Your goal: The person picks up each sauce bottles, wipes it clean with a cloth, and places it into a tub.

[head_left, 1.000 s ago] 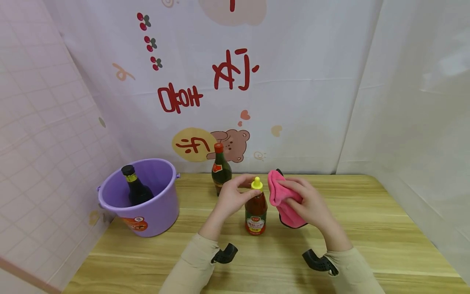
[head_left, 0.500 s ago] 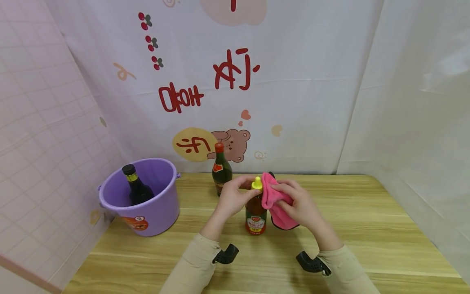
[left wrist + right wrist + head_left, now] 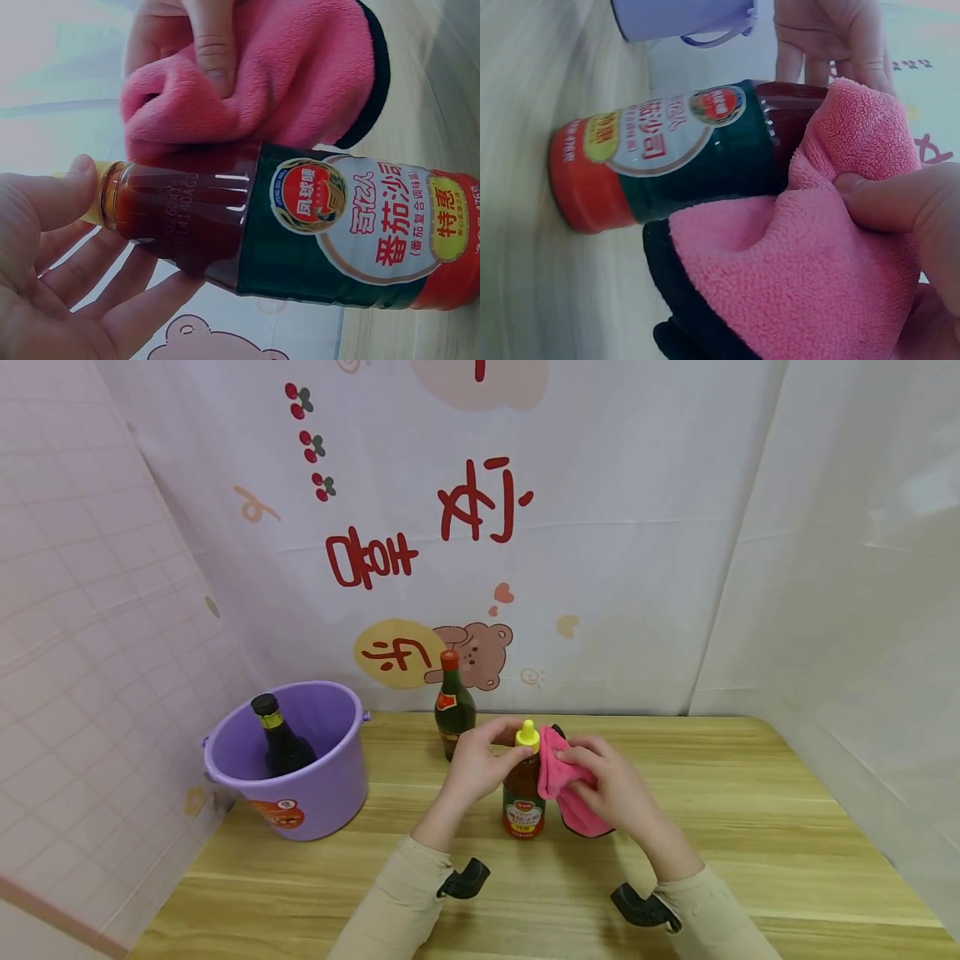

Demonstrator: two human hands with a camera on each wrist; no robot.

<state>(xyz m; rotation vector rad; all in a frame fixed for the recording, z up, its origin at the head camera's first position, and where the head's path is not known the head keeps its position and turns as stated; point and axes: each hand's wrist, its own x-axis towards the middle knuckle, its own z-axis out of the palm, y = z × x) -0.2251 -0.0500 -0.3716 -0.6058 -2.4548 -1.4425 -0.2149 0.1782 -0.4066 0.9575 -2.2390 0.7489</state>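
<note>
A ketchup bottle point(image 3: 523, 810) with a yellow cap point(image 3: 527, 737) and a green and red label stands upright on the wooden table. My left hand point(image 3: 480, 763) holds it at the top, thumb and fingers around the cap and neck, as the left wrist view shows up close. On the bottle's right side, my right hand point(image 3: 611, 781) pinches a folded pink cloth point(image 3: 802, 262) with dark edging. That cloth lies against the bottle's shoulder point(image 3: 180, 202), just above the label, and covers part of it in the right wrist view.
Behind my left hand stands a dark green bottle point(image 3: 454, 714) with a red cap. A purple bucket point(image 3: 330, 793) at the left holds a dark bottle point(image 3: 285, 747) with a black cap. A printed white curtain point(image 3: 615, 527) hangs behind the table point(image 3: 750, 827).
My right hand has brought the cloth left onto the ketchup bottle, then slid slightly lower along its side. The left hand keeps its hold at the cap.
</note>
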